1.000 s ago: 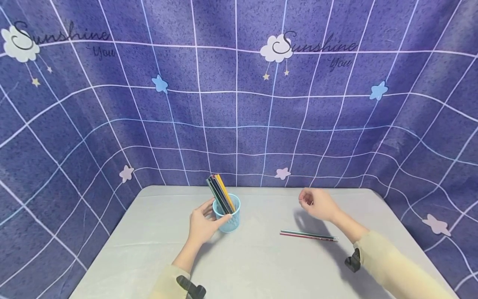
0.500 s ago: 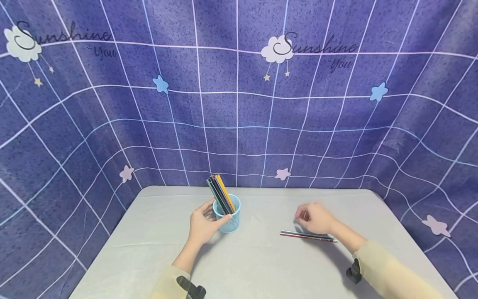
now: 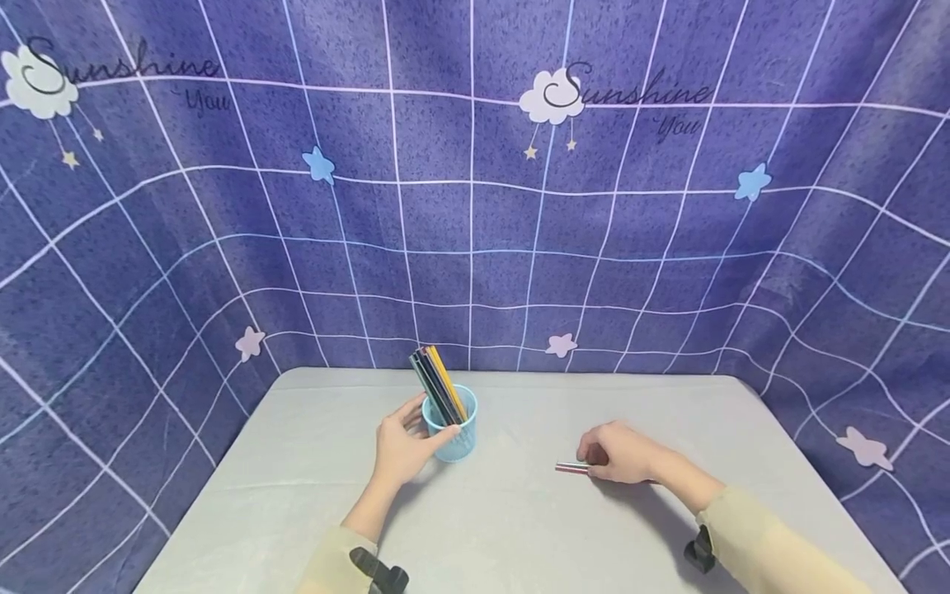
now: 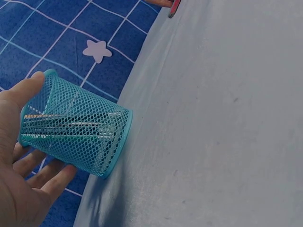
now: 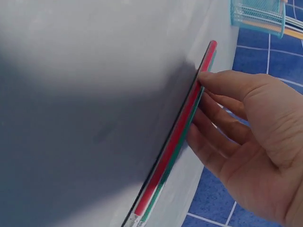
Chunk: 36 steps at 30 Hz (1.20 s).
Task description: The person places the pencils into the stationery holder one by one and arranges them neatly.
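My left hand point(image 3: 403, 448) holds a light blue mesh pencil cup point(image 3: 455, 445), thumb at the rim and fingers round its far side. Several pencils point(image 3: 436, 386), dark, green and yellow, lean leftward out of the cup. In the left wrist view the mesh cup point(image 4: 78, 130) shows pencil ends through its wall. On the right of the table, my right hand point(image 3: 627, 454) pinches two pencils lying side by side. The right wrist view shows the thumb on the red pencil point(image 5: 176, 135) and fingertips against the green pencil point(image 5: 173, 159). The hand hides most of their length in the head view.
A pale grey cloth covers the table point(image 3: 512, 528). Behind and at both sides hangs a blue-purple curtain point(image 3: 475, 214) with a grid and stars. Black wrist straps point(image 3: 378, 571) sit over the beige sleeves point(image 3: 772, 536).
My right hand has come down from above the table to the two pencils and now pinches them. The left hand and the cup have stayed in place.
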### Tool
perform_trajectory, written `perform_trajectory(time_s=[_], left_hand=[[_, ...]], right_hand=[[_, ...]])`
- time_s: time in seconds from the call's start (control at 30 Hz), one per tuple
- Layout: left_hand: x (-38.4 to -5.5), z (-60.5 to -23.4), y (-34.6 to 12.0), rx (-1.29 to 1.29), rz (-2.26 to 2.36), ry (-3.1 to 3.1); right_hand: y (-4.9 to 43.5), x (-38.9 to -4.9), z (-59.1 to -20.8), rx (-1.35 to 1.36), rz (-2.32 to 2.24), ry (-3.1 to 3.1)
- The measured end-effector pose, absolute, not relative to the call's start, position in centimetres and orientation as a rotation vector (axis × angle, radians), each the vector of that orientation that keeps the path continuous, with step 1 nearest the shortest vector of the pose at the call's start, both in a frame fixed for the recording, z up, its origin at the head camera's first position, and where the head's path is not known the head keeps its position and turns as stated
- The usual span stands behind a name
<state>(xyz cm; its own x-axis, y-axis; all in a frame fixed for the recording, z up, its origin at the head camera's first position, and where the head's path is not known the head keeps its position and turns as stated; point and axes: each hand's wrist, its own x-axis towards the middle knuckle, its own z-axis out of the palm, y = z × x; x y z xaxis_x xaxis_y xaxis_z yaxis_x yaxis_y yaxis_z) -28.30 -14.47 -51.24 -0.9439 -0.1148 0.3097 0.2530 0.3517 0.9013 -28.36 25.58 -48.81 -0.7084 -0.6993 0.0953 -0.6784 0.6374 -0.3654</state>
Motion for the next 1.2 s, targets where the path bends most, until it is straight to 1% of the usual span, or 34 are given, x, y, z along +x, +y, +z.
perform_trajectory(time_s=[0.27,0.4,0.53,0.8,0.97,1.2], left_hand=[[-28.1,-51.2,-14.5,-0.126,-1.617,-2.301],[-28.2,-51.4,-14.5,-0.117,-1.61,-2.311],[-28.3,-51.5,-14.6,-0.116,-1.61,-2.31],[-28.4,-51.5,-14.6,-0.137,-1.616,-2.296],[-28.3,-51.3,-14.5,-0.134,-1.616,-2.303],[-28.1,-51.0,-14.5,-0.138,-1.583,-2.312]], right_hand=[[25.3,-28.2,-49.2,-1.181,-0.663,2.738],[25.5,-28.5,-48.7,-1.146,-0.677,2.757],[25.6,-29.3,-46.9,-1.104,-0.744,2.792],[24.3,-31.5,-41.4,-1.068,-0.843,2.933],[22.1,-31.9,-38.6,-1.017,-1.037,3.009],[17.8,-32.0,-36.7,-0.951,-1.462,2.928]])
